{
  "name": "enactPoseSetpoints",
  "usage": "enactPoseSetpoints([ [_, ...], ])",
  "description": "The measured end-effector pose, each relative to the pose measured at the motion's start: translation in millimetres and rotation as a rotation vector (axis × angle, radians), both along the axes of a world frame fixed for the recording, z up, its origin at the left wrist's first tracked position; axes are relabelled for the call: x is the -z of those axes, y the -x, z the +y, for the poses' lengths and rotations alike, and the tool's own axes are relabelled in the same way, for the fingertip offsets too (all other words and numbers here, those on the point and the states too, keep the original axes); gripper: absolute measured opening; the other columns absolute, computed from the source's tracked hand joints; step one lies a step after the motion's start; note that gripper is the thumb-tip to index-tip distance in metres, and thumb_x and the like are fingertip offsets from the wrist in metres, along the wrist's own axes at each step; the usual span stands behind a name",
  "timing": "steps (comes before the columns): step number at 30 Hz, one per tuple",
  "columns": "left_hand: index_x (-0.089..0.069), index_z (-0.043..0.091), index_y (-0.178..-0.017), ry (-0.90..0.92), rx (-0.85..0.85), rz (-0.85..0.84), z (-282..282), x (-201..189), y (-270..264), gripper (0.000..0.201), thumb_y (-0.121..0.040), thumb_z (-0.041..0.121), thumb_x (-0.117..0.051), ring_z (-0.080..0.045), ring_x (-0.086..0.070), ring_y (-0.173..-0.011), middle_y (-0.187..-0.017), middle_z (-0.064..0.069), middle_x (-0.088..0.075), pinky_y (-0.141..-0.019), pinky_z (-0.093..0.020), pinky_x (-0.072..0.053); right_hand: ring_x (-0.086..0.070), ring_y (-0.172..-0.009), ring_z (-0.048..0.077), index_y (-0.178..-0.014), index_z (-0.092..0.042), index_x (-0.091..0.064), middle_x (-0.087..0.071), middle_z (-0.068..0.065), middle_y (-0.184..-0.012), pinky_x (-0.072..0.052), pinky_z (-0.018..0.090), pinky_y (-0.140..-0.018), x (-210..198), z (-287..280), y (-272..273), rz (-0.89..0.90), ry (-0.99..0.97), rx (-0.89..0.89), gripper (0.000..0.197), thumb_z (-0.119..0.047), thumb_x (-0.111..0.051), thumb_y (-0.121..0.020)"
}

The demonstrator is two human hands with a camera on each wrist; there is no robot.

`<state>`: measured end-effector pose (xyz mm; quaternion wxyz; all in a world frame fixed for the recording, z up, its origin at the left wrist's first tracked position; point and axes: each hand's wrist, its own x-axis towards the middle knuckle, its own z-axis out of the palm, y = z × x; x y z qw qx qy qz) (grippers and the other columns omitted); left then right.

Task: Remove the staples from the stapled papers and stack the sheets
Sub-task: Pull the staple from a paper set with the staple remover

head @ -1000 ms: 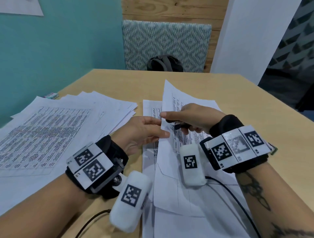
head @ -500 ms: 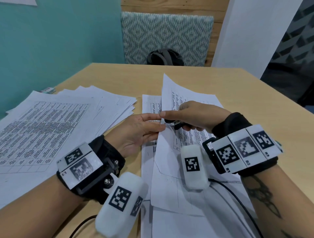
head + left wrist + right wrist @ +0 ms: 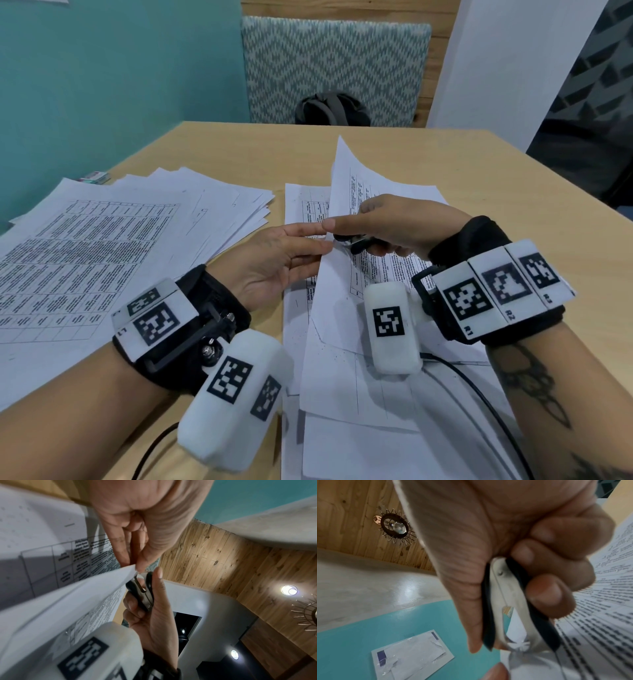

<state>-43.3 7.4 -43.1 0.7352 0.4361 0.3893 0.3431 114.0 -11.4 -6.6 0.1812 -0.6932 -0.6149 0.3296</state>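
A printed stapled set (image 3: 346, 281) stands raised by its corner over the middle of the wooden table (image 3: 462, 164). My left hand (image 3: 284, 253) pinches that corner (image 3: 126, 573) between thumb and fingers. My right hand (image 3: 394, 226) squeezes a black and metal staple remover (image 3: 354, 241) (image 3: 142, 592) (image 3: 510, 605). Its claws sit at the paper's corner, right beside my left fingertips. The staple itself is hidden. A fanned stack of loose printed sheets (image 3: 113, 246) lies on the left.
More sheets (image 3: 305, 209) lie flat under the raised set. A small box (image 3: 94, 177) rests near the teal wall. A dark bag (image 3: 332, 109) sits on a patterned chair beyond the table. A black cable (image 3: 479, 390) runs from my right wrist.
Both hands stay together at the paper's corner. The camera has tilted a little, so the scene sits slightly lower; the grips look the same.
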Motion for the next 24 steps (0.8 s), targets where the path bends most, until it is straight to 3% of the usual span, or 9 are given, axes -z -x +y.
enactPoseSetpoints([
  [6, -0.065, 0.009, -0.09, -0.021, 0.0, 0.014, -1.4, -1.3, -0.8, 0.021, -0.081, -0.009, -0.057, -0.006, -0.067, -0.058, -0.068, -0.001, -0.071, -0.061, -0.016, -0.056, -0.033, -0.047, 0.011, -0.068, -0.015, -0.05, -0.048, 0.003, -0.062, -0.022, 0.022, -0.046, -0.4, -1.1, 3.3, 0.001, -0.018, 0.033, 0.039, -0.05, -0.065, -0.078],
  [11, -0.064, 0.004, -0.101, -0.029, 0.007, 0.02, 0.1, -0.1, -0.7, 0.024, -0.081, -0.008, -0.057, -0.006, -0.067, -0.06, -0.083, -0.007, -0.068, -0.063, -0.017, -0.057, -0.031, -0.049, 0.013, -0.067, -0.017, -0.046, -0.046, 0.003, -0.059, -0.02, 0.024, -0.047, 0.2, -1.9, 4.2, 0.026, -0.044, 0.067, 0.04, -0.048, -0.07, -0.074],
  [17, -0.066, 0.01, -0.089, -0.085, 0.013, 0.071, -1.5, -1.1, -0.6, 0.019, -0.08, -0.006, -0.06, -0.004, -0.065, -0.057, -0.072, -0.001, -0.069, -0.059, -0.015, -0.055, -0.036, -0.051, 0.014, -0.066, -0.016, -0.052, -0.059, 0.011, -0.071, -0.022, 0.024, -0.047, 1.7, -2.3, 6.9, 0.08, -0.107, 0.098, 0.029, -0.035, -0.074, -0.072],
  [21, -0.066, 0.007, -0.092, -0.093, 0.018, 0.09, -1.3, -1.3, -0.6, 0.019, -0.08, -0.006, -0.061, -0.005, -0.064, -0.054, -0.072, -0.002, -0.069, -0.054, -0.016, -0.054, -0.037, -0.046, 0.011, -0.066, -0.016, -0.053, -0.063, 0.005, -0.068, -0.024, 0.019, -0.041, 2.0, -2.2, 8.0, 0.092, -0.092, 0.082, 0.027, -0.032, -0.073, -0.075],
  [24, -0.064, 0.006, -0.101, -0.071, 0.039, 0.082, 0.7, -0.4, 0.1, 0.026, -0.077, -0.003, -0.064, -0.007, -0.066, -0.059, -0.077, -0.002, -0.071, -0.057, -0.018, -0.056, -0.036, -0.045, 0.011, -0.071, -0.015, -0.054, -0.063, 0.002, -0.067, -0.022, 0.018, -0.039, -0.9, -2.4, 7.5, 0.113, -0.067, 0.068, 0.025, -0.032, -0.07, -0.079],
])
